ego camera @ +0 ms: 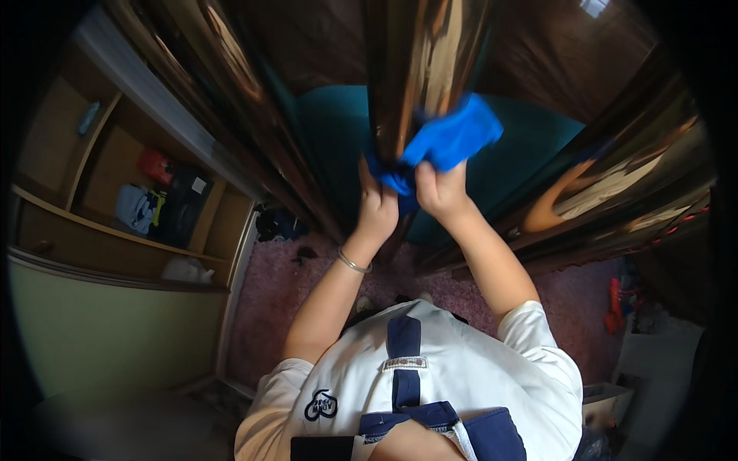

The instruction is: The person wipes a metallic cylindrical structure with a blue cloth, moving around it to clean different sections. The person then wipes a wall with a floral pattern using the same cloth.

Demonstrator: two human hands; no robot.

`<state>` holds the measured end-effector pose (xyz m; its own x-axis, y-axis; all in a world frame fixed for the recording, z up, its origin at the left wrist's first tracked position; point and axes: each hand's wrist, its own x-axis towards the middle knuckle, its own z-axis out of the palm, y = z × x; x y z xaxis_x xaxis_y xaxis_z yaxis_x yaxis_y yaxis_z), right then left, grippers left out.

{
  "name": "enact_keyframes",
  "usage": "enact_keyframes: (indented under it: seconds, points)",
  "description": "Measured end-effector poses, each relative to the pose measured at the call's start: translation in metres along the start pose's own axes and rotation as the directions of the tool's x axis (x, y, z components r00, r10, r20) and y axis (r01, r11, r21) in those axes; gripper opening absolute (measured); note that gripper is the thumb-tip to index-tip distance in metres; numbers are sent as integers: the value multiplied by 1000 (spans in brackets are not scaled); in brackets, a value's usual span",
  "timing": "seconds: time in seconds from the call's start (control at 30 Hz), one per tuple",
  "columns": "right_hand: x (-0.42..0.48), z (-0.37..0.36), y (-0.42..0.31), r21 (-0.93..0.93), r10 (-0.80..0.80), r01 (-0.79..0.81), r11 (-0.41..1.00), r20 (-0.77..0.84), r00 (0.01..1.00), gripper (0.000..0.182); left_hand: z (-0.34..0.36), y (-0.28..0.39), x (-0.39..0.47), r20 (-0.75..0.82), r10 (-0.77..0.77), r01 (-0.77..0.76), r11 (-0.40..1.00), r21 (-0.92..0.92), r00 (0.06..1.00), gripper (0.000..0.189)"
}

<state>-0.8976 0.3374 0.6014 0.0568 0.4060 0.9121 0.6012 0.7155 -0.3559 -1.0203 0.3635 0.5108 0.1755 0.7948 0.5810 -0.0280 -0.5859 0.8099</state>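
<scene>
A bright blue cloth (455,135) is wrapped partly around a glossy brown post (392,75) straight in front of me. My right hand (443,187) grips the cloth on the post's right side, and a loose, blurred flap of it spreads up and to the right. On the post's left side my left hand (377,210) holds the lower bunched part, its fingers pointing up along the post. A bangle circles the left wrist. Behind the post lies a dark teal surface (331,124). Where cloth and hands overlap, the fingertips are hidden.
More glossy brown posts stand at left (230,69) and right (599,190). An open wooden shelf unit (138,242) on the left holds a black box (187,201), a red item (157,167) and a white object (187,269). A red object (614,305) lies right, beyond the pinkish floor (265,311).
</scene>
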Motion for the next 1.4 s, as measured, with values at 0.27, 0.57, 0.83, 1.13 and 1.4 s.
enact_keyframes:
  seconds: [0.27,0.57,0.83,1.13,1.4]
  points:
    - [-10,9,7,361,449,-384,850,-116,886,48,12,52,46,-85,372,-321,879,352,924,83]
    - [-24,-8,10,462,557,-559,688,157,815,66,12,38,22,33,326,-304,833,463,945,92]
    - [47,-25,2,674,529,-461,577,121,840,53,12,124,112,38,672,-567,592,572,740,99]
    - [11,-20,18,314,360,-355,880,46,932,40,11,95,79,29,580,-509,688,517,814,93]
    - [67,-24,-4,506,167,-139,851,-10,986,52,20,159,128,41,716,-562,509,652,696,72]
